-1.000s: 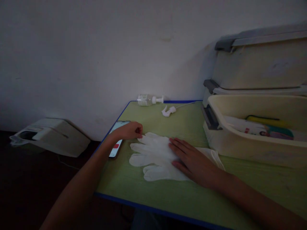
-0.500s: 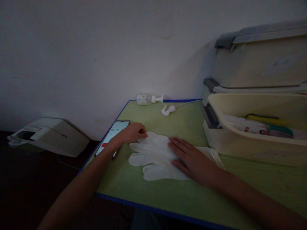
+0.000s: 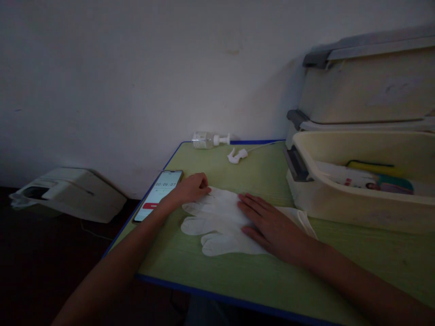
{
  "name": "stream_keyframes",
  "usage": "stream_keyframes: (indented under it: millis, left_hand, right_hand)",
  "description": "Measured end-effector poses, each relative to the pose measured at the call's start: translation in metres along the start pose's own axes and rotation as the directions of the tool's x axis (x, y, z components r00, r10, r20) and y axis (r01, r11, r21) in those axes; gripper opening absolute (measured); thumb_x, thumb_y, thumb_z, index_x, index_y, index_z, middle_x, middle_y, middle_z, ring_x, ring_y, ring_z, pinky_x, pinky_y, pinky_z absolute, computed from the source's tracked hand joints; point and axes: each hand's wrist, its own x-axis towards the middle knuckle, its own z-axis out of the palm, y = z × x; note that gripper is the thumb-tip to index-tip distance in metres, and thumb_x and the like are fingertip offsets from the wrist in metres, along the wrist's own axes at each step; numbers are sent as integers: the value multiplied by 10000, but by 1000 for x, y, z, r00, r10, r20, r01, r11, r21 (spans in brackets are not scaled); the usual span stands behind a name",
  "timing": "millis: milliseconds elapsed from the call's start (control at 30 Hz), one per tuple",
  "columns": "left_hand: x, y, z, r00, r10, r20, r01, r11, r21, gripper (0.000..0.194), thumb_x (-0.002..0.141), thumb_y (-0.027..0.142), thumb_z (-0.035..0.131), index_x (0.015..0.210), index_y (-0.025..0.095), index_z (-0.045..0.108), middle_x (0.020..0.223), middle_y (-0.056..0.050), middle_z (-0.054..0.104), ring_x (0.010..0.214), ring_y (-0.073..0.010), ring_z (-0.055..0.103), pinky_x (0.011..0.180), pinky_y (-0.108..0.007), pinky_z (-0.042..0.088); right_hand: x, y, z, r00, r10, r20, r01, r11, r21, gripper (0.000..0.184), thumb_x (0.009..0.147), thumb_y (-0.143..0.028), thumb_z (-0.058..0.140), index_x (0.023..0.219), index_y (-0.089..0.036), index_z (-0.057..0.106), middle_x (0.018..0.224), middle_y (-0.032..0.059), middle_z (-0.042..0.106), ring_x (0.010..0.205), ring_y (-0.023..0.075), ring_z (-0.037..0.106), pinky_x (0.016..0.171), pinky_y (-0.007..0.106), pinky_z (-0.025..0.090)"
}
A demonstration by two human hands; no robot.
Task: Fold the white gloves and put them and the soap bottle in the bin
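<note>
A thin white disposable glove (image 3: 220, 224) lies flat on the green tabletop, its fingers pointing left and its cuff to the right. My left hand (image 3: 193, 188) is closed, thumb and fingertips pinched at the tip of the glove's farthest finger. Flat across the palm of the glove rests my right hand (image 3: 272, 226), fingers stretched out. Whether a second glove is layered underneath, I cannot tell. Beside my left forearm is a phone (image 3: 161, 190) with a timer on its screen, partly covered by the arm.
A clear pump bottle (image 3: 203, 140) lies on its side at the table's back edge, near a white spray nozzle (image 3: 238, 155) with a tube. At right stands an open cream bin (image 3: 360, 210) holding packages, before another bin (image 3: 367, 90). A white box-like object (image 3: 84, 192) is at far left.
My left hand has shifted very slightly at the glove's fingertip, and more of the phone's screen shows. The right hand stays in place on the glove.
</note>
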Motion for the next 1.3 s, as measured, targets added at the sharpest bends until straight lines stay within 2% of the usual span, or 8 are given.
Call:
stream_keyframes:
  millis: [133,333,567,767,833,900,1067,1300]
  left_hand:
    - [1,2,2,999,-7,-31,7,1000,-12,89,726,238,525,689,158,510,678,-3,553,602,-124,482,559,-236,347]
    - [4,4,1,994,-37,-104,33,999,-43,62,713,195,561,702,166,507,653,14,558,586,-113,498,550,-224,362]
    - [-1,9,5,988,-34,-151,38,999,23,63,722,173,580,742,171,520,659,4,580,622,-137,539,571,-242,371]
    - [-13,15,-7,983,-11,-184,35,991,128,101,718,197,597,797,162,544,832,-43,590,731,-175,541,629,-276,371]
    - [-27,17,-16,986,19,-163,8,986,167,102,721,212,598,795,163,548,851,-45,585,768,-183,541,652,-281,377]
    - [-46,20,-23,996,41,-80,-27,985,170,53,751,222,561,751,170,553,778,-24,585,750,-174,547,657,-274,381]
    - [-93,23,-20,997,-76,30,70,981,184,111,790,277,517,762,177,556,763,-16,596,715,-170,551,645,-277,375]
    - [-100,12,-4,994,-95,53,91,993,74,80,781,222,497,738,169,540,791,-25,572,703,-157,551,648,-270,384]
  right_hand:
    - [0,1,1,1000,-14,-1,14,1000,-20,505,874,-335,433,1275,-28,453,1350,207,409,1256,282,372,997,451,379]
    - [-1,2,3,999,-17,-41,16,1000,-13,497,879,-344,420,1282,-55,448,1357,189,407,1272,263,350,1016,455,352]
    - [0,2,0,999,-33,36,32,999,29,518,886,-355,407,1316,-66,408,1382,166,377,1281,245,337,1042,439,318]
    - [1,3,1,999,-42,23,41,998,53,511,888,-369,396,1321,-97,410,1378,149,392,1276,238,348,1031,437,337]
    - [1,3,1,999,-47,13,46,998,52,510,885,-360,404,1316,-88,415,1372,156,397,1273,242,352,1028,435,341]
    - [1,3,1,999,-48,14,48,998,48,514,884,-352,409,1314,-70,413,1371,169,394,1269,249,357,1026,437,342]
    - [1,3,1,998,-50,31,49,998,30,517,886,-346,409,1311,-51,412,1381,172,371,1270,258,353,1024,442,342]
    - [1,3,1,998,-48,30,48,999,2,524,885,-354,416,1312,-51,412,1379,173,372,1266,258,360,1028,435,340]
